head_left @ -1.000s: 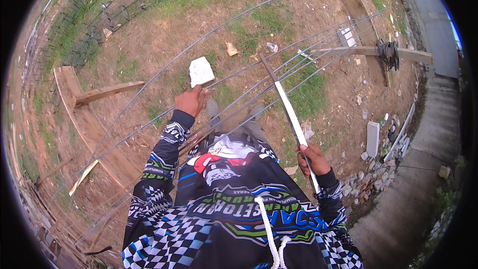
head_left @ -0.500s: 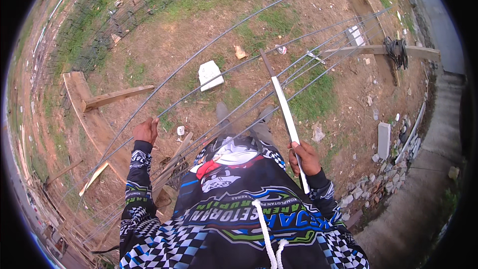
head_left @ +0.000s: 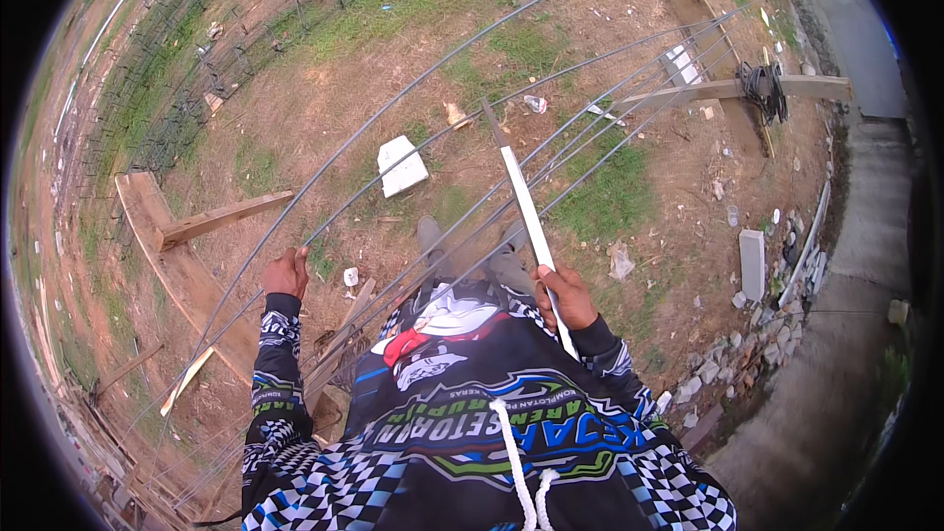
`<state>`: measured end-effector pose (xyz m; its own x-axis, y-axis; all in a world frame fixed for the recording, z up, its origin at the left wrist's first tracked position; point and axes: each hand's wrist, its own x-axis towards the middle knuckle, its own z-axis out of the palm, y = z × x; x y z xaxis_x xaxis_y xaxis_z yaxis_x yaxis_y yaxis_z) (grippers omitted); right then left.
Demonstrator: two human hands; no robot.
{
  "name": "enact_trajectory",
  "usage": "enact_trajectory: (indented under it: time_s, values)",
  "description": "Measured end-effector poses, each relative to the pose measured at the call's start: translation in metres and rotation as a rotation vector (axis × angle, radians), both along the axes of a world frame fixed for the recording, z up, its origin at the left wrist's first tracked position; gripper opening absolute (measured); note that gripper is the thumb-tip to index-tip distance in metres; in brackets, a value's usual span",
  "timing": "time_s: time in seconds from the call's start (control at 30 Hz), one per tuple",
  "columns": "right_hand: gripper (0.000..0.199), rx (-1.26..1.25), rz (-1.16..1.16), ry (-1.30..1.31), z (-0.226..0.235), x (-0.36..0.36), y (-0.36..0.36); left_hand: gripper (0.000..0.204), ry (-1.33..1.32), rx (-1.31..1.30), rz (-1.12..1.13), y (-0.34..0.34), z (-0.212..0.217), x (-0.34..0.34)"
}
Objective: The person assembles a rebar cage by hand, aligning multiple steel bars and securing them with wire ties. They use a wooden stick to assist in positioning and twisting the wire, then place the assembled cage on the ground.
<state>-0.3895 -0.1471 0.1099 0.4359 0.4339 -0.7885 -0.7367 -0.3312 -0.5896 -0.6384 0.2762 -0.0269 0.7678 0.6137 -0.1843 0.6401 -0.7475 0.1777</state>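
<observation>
Several long steel rebars (head_left: 590,128) run from lower left to upper right across my front, resting on wooden supports. My left hand (head_left: 286,273) is closed around the outermost rebar (head_left: 393,103), which lies apart from the bundle on the left. My right hand (head_left: 563,295) grips a long white stick (head_left: 524,202) that points up and away over the bundle of bars. My two shoes (head_left: 472,251) stand on the dirt under the bars.
A timber frame (head_left: 187,236) lies on the ground at left. A white slab (head_left: 402,165) sits on the dirt ahead. A wooden plank with a coil of black wire (head_left: 762,88) crosses the upper right. A concrete path (head_left: 846,334) and rubble (head_left: 747,334) lie at right.
My left hand has slid back along the outer rebar toward me, from near the white slab to beside my hip. The right hand keeps its hold on the white stick.
</observation>
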Motion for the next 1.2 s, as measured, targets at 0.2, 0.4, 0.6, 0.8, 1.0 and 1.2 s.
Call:
enact_trajectory:
  time_s: [0.2,0.4,0.6,0.8,1.0,1.2]
  values:
    - [0.026,-0.133,0.294,-0.239,0.002,0.037,-0.056,0.040,-0.056,-0.026,-0.071,0.012,0.005,0.001]
    - [0.029,-0.070,0.169,-0.333,0.051,0.071,-0.119,0.048,0.039,-0.111,-0.125,0.042,0.019,0.005]
    - [0.032,-0.075,-0.107,-0.403,0.027,0.133,-0.143,0.049,-0.015,-0.111,-0.101,0.005,0.032,0.032]
    - [0.035,-0.043,-0.125,-0.297,0.005,0.226,-0.166,0.047,-0.166,-0.054,0.083,-0.027,0.017,0.087]
    - [0.037,-0.119,0.052,-0.228,0.000,0.311,-0.190,0.055,-0.087,-0.058,0.042,-0.012,0.014,0.079]
    - [0.034,-0.189,0.150,-0.184,0.019,0.358,-0.218,0.058,-0.133,-0.136,-0.014,-0.011,0.030,0.082]
